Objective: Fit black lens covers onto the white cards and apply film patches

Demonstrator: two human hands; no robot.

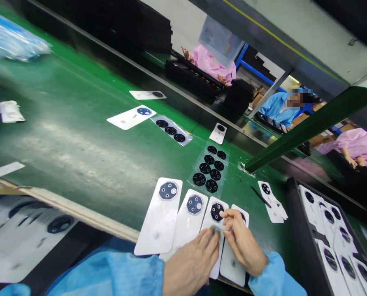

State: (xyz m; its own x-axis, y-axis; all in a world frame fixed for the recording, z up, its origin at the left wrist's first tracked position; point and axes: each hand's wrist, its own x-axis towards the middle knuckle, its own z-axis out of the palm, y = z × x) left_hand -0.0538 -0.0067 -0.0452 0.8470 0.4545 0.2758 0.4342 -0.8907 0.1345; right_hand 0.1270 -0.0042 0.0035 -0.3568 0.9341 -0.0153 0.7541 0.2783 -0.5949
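Note:
Several white phone back covers, each with a dark camera disc, lie in a row at the table's front edge. My left hand rests across the third cover, its bent fingertips close together at a small translucent scrap. My right hand is in a pinch beside the disc of that cover; what its fingertips hold is too small to tell. Partly under my right hand lies a fourth cover. To the left are two more covers, the first and the second, with bluish discs.
Clear sheets with black discs lie beyond the covers, and a strip of discs is farther left. Black tweezers lie by another cover. A black tray of covers stands right. A green post slants behind; co-workers sit beyond.

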